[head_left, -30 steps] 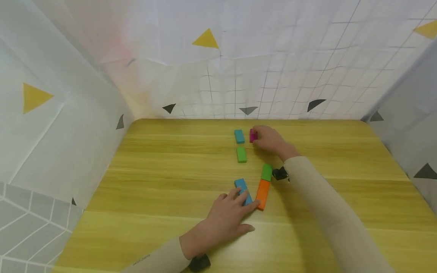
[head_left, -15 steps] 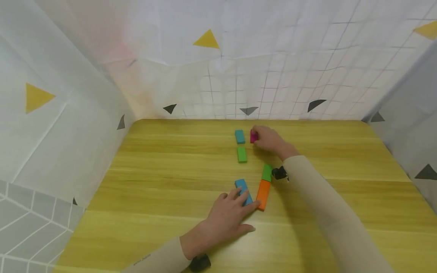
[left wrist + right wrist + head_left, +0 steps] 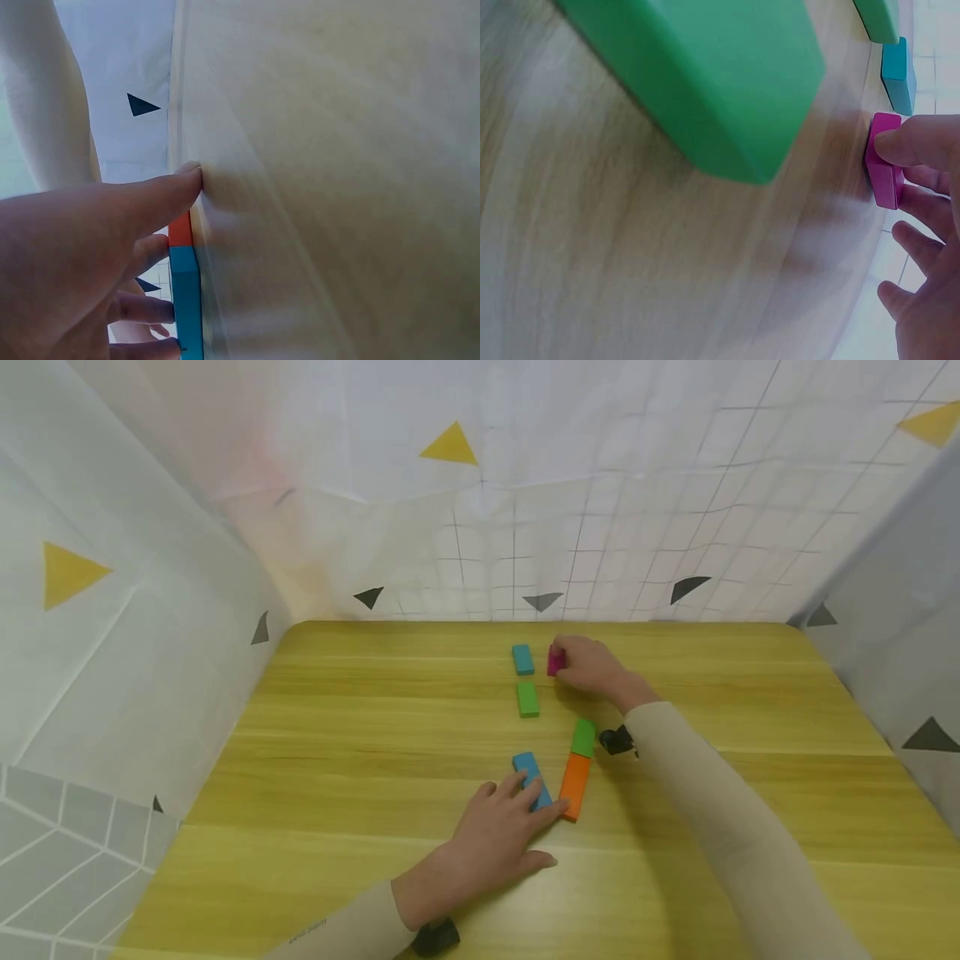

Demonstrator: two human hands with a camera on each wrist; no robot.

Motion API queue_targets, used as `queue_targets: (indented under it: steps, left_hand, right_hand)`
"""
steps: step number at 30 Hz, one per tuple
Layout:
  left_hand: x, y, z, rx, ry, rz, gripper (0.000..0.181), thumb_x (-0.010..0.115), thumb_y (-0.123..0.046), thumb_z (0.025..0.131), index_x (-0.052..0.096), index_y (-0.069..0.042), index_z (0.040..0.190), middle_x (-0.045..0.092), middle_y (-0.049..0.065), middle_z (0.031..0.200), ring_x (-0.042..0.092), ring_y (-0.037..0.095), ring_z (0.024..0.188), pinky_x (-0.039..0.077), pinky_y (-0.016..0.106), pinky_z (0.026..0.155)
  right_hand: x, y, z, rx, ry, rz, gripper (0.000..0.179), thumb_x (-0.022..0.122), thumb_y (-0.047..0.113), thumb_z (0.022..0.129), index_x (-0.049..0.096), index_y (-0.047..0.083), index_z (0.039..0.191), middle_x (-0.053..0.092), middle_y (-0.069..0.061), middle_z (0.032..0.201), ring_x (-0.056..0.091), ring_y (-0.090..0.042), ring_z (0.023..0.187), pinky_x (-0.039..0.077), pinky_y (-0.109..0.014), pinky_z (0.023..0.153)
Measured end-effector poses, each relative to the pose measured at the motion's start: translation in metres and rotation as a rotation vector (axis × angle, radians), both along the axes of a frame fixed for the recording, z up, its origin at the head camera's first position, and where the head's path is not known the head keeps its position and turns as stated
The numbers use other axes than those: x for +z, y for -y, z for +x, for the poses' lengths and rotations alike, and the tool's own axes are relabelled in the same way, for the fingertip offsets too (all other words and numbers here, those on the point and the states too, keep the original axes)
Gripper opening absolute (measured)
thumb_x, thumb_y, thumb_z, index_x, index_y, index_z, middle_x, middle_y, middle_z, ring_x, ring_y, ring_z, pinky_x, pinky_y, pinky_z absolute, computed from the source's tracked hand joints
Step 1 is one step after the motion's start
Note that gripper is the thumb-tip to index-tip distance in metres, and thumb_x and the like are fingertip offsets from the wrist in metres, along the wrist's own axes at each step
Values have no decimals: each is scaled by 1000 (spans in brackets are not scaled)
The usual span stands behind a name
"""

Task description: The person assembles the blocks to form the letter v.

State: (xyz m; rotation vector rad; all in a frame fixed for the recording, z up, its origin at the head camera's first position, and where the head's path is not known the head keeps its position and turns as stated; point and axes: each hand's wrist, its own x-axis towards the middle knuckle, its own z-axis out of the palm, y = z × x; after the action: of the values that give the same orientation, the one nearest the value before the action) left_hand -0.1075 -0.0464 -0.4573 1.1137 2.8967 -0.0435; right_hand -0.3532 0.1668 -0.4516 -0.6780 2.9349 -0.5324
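Note:
My left hand (image 3: 487,839) lies low over the table with its fingers spread. Some of its fingertips rest on a long blue block (image 3: 527,763), and the index fingertip touches the lower end of an orange block (image 3: 575,781). Farther back, my right hand (image 3: 596,667) holds a small magenta block (image 3: 552,666). In the right wrist view, the thumb lies on one face of the magenta block (image 3: 886,182) with fingers behind it; the block appears to be at the table surface.
A green block (image 3: 583,737) adjoins the orange block's far end, near the right wrist camera (image 3: 617,741). A teal block (image 3: 522,659) lies left of the magenta one, with a light green block (image 3: 528,700) in front of it. Patterned cloth (image 3: 480,543) hangs behind the wooden table (image 3: 337,710).

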Motion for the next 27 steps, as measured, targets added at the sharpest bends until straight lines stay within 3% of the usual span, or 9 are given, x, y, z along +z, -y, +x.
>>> queue_targets:
  steps: [17, 27]
  left_hand:
    - [-1, 0, 0, 6, -28, 14, 71, 53, -71, 89, 37, -42, 151, 46, 0, 152, 41, 29, 142, 50, 48, 98]
    - [0, 0, -1, 4, -7, 16, 70, 52, -70, 90, 36, -42, 152, 45, 0, 153, 40, 29, 142, 49, 49, 99]
  right_hand:
    - [2, -6, 3, 32, -25, 19, 25, 68, 16, 87, 60, 7, 109, 66, -8, 99, 55, -25, 86, 49, -39, 79]
    - [4, -10, 9, 45, -35, 36, 26, 68, 17, 87, 60, 7, 110, 65, -7, 97, 55, -24, 83, 48, -37, 77]
